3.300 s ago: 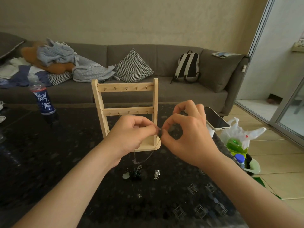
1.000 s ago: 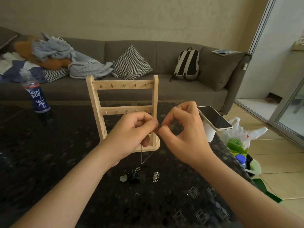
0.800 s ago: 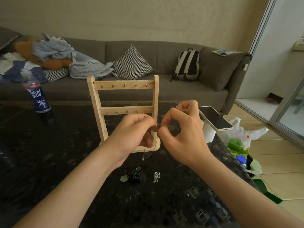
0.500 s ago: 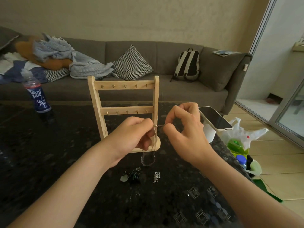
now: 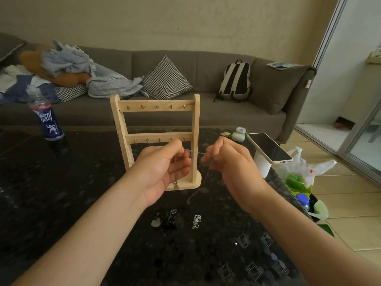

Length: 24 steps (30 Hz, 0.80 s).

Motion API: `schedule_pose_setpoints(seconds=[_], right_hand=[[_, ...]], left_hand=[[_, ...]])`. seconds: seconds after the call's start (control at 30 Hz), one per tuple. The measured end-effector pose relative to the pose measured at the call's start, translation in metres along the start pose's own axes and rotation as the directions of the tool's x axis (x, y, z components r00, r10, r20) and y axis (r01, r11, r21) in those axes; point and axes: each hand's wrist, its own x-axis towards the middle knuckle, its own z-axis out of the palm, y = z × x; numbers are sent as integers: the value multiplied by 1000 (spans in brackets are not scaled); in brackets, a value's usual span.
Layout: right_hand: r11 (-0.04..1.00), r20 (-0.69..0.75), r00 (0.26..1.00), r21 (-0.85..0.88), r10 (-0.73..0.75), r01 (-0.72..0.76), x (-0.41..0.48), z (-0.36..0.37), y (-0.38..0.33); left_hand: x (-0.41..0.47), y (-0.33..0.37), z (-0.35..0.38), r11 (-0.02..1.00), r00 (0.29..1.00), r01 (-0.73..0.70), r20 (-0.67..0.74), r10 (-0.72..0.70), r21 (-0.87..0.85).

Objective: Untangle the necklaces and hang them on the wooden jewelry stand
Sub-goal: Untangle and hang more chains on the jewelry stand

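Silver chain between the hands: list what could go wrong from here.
1. The silver chain is stretched between the left hand and right hand; pulling harder could tighten any knot or snap it.
2. Its loose end hangs in front of the wooden jewelry stand and might snag on the lower hooks.
3. The phone sits propped beside the right hand, near the edge of the table; a wide pull could knock it off.
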Motion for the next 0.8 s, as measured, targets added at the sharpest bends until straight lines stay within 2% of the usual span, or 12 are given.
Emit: schedule_pose_setpoints(seconds=[0.2,0.33,0.43,0.6,0.8], right_hand=[[973,-13,998,224,65,-60,0,5,-1],[937,115,982,301,149,-178,-2,3,-3],[948,123,974,232,192,-216,-5,4,-5],[991,36,990,-4,137,-137,-9,8,-7],[997,-35,997,-42,65,-67,-9,9,-5]], left_hand=[[-1,-1,1,1000,999,11,35,-10,-22],[-1,-1,0,1000,998,-29,55,29,0],[-1,-1,-1,995,994,-90,70,86,50],[-4,-2,0,949,974,-225,81,212,223],[-5,-4,1,872,937,-348,90,338,344]])
